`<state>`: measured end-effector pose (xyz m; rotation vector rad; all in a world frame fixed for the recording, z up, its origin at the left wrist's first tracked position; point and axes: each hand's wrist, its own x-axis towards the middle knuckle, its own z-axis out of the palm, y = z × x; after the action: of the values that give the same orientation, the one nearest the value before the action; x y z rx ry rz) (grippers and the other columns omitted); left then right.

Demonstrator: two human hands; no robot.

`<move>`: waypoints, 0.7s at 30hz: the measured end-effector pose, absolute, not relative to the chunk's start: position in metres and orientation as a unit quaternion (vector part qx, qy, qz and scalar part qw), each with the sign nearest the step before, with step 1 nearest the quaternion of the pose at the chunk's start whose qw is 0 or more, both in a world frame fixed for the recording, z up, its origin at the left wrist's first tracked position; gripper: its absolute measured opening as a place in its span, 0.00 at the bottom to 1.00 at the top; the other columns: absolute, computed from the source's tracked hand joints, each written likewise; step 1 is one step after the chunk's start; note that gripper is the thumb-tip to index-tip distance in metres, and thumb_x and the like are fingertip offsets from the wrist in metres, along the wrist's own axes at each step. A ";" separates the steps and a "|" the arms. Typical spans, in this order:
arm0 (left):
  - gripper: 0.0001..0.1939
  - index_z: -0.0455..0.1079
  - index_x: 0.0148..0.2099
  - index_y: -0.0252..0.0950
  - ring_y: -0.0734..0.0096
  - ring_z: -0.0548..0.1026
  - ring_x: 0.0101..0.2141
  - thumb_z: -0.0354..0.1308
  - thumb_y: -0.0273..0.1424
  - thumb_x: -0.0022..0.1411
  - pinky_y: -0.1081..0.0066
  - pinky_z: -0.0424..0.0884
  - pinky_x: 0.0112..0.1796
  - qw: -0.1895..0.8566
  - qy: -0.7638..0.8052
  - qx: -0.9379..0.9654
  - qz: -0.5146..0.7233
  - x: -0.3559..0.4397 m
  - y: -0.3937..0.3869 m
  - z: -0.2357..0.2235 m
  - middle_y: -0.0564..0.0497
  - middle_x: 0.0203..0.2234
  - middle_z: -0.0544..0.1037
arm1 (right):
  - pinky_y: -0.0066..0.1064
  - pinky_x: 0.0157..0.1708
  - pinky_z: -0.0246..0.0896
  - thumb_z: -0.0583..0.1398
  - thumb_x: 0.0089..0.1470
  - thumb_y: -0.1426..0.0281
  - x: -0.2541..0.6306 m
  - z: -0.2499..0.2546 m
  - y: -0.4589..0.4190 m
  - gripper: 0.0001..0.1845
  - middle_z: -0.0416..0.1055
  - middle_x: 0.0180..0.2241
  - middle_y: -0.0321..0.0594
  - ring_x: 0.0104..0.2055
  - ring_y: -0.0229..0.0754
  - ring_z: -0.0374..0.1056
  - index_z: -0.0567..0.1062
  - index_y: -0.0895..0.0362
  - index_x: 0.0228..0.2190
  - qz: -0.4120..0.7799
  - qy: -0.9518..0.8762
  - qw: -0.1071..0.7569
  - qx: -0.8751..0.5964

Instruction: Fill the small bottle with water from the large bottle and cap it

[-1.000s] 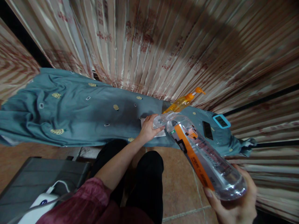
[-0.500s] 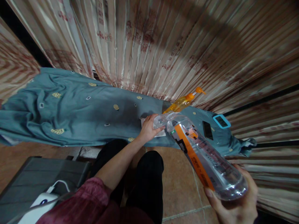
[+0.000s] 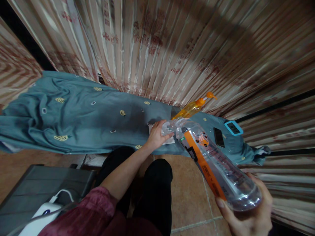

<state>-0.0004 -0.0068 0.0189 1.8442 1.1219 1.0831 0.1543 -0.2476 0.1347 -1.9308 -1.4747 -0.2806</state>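
My right hand (image 3: 248, 209) grips the base of a large clear plastic bottle (image 3: 221, 164) with an orange label. This bottle is tilted, its neck end pointing down and left toward my left hand (image 3: 157, 134). Closed fingers of the left hand hold a small clear plastic container (image 3: 168, 127), whose exact kind I cannot make out. The big bottle's mouth meets or overlaps the container; whether liquid passes between them is not visible. Under the left hand lies a white paper or cloth (image 3: 169, 141). Just behind stands an orange pump bottle (image 3: 189, 109) with yellow-orange liquid.
A green pineapple-patterned cloth (image 3: 83, 121) covers the long narrow surface. On its right part lie a dark phone (image 3: 219, 137) and a blue-framed digital clock (image 3: 233, 128). Pleated curtains (image 3: 147, 49) hang behind. A grey stool (image 3: 31, 186) with a white power bank (image 3: 41, 214) is at lower left.
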 end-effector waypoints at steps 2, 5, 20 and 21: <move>0.27 0.65 0.52 0.39 0.56 0.72 0.48 0.66 0.36 0.50 0.58 0.68 0.50 0.356 0.433 0.714 0.420 0.000 -0.007 0.019 0.47 0.45 0.75 | 0.55 0.53 0.58 0.68 0.40 0.55 0.154 0.135 -0.247 0.52 0.62 0.54 0.55 0.54 0.59 0.63 0.56 0.58 0.62 -0.112 -0.570 0.343 -0.738; 0.27 0.65 0.52 0.37 0.56 0.72 0.48 0.66 0.35 0.50 0.58 0.68 0.50 0.358 0.433 0.713 0.420 0.000 -0.006 0.018 0.46 0.46 0.75 | 0.56 0.53 0.59 0.68 0.40 0.56 0.155 0.135 -0.247 0.52 0.63 0.54 0.55 0.54 0.60 0.64 0.56 0.58 0.62 -0.111 -0.569 0.345 -0.738; 0.28 0.65 0.53 0.38 0.56 0.72 0.48 0.67 0.37 0.50 0.58 0.68 0.50 0.360 0.438 0.709 0.420 0.000 -0.007 0.018 0.46 0.46 0.74 | 0.52 0.53 0.60 0.67 0.42 0.55 0.151 0.138 -0.244 0.51 0.62 0.55 0.54 0.54 0.57 0.64 0.56 0.58 0.62 -0.108 -0.565 0.342 -0.743; 0.28 0.65 0.53 0.38 0.56 0.72 0.48 0.67 0.37 0.50 0.58 0.68 0.50 0.360 0.438 0.709 0.419 0.000 -0.007 0.018 0.46 0.46 0.74 | 0.52 0.53 0.59 0.67 0.42 0.55 0.150 0.138 -0.244 0.50 0.63 0.55 0.53 0.54 0.57 0.64 0.56 0.58 0.62 -0.111 -0.564 0.347 -0.741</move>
<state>0.0003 -0.0069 0.0180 1.8278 1.1283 1.0808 0.1501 -0.2441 0.1383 -1.9224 -1.4633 -0.2873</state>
